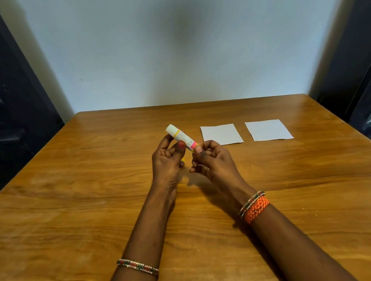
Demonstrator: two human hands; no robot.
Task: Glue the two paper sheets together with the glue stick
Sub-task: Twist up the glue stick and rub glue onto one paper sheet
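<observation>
Both hands hold the glue stick (182, 137) above the middle of the desk (70, 201), clear of its surface. The stick's long axis tilts up and away toward the far left corner, white end (171, 128) uppermost and free, pink band at the lower end. The left hand (167, 163) closes on the barrel, thumb on the label; the right hand (210, 160) pinches the lower end between thumb and fingers. Whether a cap is on cannot be told. The near paper sheet (221, 134) lies flat just beyond the right hand; the far paper sheet (268, 130) lies beside it, apart, toward the right edge. The right hand is thus nearer both sheets, and the stick probably must swing rightward to reach them.
</observation>
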